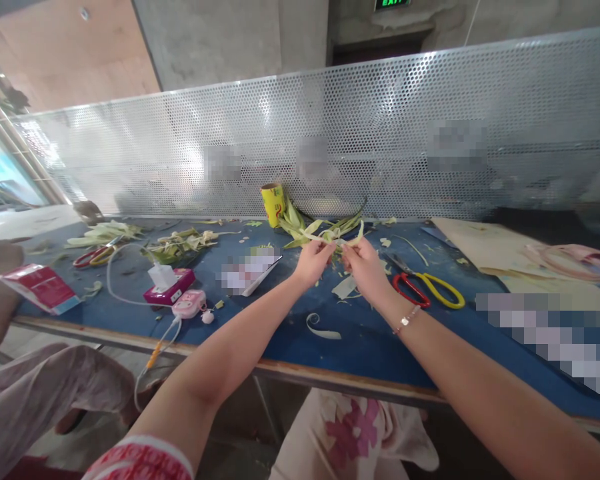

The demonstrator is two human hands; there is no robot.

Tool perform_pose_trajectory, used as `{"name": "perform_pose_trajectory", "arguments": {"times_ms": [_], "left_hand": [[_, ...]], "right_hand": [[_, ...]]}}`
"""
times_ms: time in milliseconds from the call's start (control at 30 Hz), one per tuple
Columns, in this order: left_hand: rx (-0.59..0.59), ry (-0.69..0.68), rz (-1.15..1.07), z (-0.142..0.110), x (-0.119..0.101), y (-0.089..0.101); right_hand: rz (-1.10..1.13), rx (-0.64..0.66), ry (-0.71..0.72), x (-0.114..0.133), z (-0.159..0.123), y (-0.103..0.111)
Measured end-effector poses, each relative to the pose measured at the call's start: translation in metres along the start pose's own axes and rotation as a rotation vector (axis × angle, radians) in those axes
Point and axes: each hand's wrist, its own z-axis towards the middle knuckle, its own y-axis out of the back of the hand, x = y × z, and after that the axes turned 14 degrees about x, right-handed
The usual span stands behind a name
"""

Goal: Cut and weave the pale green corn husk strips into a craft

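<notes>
Both my hands meet above the far middle of the blue table, closed on pale green leaf strips (336, 235) that look like husk. My left hand (314, 261) pinches the strips from the left. Close beside it, my right hand (364, 264) pinches them too, a bracelet on its wrist. Longer green leaves (294, 220) spread behind the hands, next to a yellow cardboard-like tube (273, 205). Scissors with one red and one yellow handle (416, 275) lie right of my right hand. A curled pale shaving (324, 332) rests nearer the table edge.
A perforated metal screen (380, 133) stands behind the table. To the left are leaf bundles (183, 245), a second pair of scissors (97, 256), a tissue box (169, 288) and a cabled pink device (189, 304). Brown paper (473, 243) lies right. Another person sits at far left.
</notes>
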Motion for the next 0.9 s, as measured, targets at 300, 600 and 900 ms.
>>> {"name": "perform_pose_trajectory", "arguments": {"times_ms": [300, 600, 900], "left_hand": [[0.053, -0.155, 0.418, -0.009, -0.013, -0.001], [0.097, -0.287, 0.566, -0.009, -0.010, 0.002], [0.135, -0.273, 0.757, -0.012, -0.013, 0.005]], "right_hand": [[-0.050, -0.065, -0.015, -0.004, 0.004, 0.006], [-0.021, -0.059, -0.012, -0.014, 0.006, 0.011], [0.011, -0.047, -0.004, -0.014, 0.008, 0.010]]}}
